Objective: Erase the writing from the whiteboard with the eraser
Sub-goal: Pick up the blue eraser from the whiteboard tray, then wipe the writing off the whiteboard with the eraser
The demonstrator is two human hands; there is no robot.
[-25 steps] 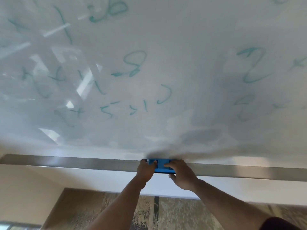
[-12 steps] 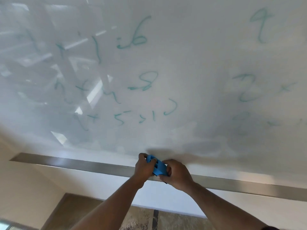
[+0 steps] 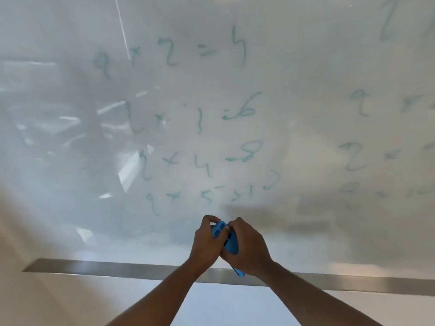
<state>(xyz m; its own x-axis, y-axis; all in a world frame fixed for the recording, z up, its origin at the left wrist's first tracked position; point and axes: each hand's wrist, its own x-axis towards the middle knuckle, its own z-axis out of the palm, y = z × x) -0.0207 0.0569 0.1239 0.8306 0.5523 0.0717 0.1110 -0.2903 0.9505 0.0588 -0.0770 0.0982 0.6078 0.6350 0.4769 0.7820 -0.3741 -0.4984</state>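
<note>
A blue eraser (image 3: 223, 234) is held between both hands in front of the lower part of the whiteboard (image 3: 294, 67). My left hand (image 3: 206, 245) grips its left end and my right hand (image 3: 247, 251) wraps its right side, hiding much of it. A blue tip pokes out below my right hand. Faint green sums (image 3: 204, 158) in several rows fill the board above the hands, and more green writing (image 3: 360, 156) sits at the right. The eraser is below the lowest row of writing.
A metal tray ledge (image 3: 117, 269) runs along the board's bottom edge just under the hands. Below it is a pale wall (image 3: 226, 304). Window reflections (image 3: 128, 170) glare on the board's left half.
Both hands lifted the eraser off the metal ledge and raised it up in front of the board. The view tilted upward, showing more rows of writing.
</note>
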